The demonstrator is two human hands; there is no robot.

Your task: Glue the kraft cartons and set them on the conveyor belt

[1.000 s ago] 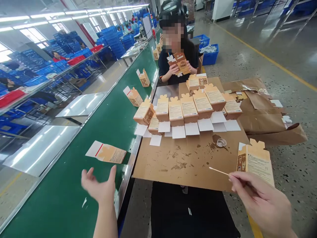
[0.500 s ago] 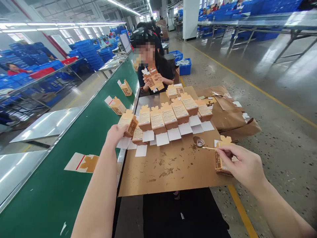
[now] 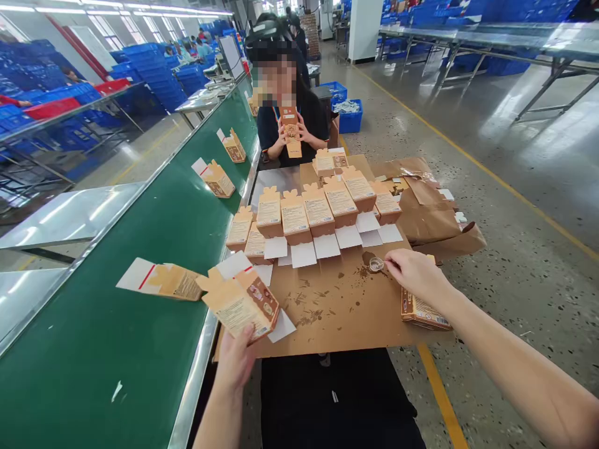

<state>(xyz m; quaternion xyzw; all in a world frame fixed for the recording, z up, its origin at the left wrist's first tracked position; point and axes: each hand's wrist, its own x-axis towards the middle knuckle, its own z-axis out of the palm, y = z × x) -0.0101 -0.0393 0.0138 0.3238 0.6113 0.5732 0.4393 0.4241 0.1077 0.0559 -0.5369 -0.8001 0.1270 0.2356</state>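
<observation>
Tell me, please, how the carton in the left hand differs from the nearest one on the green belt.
The held carton is gripped in the left hand; the belt carton lies on the green belt with no hand on it. The held carton shows a brown printed panel beside its cream one, the belt carton mainly its cream side. Both have cream panels with dark text, a scalloped flap and a white flap.
</observation>
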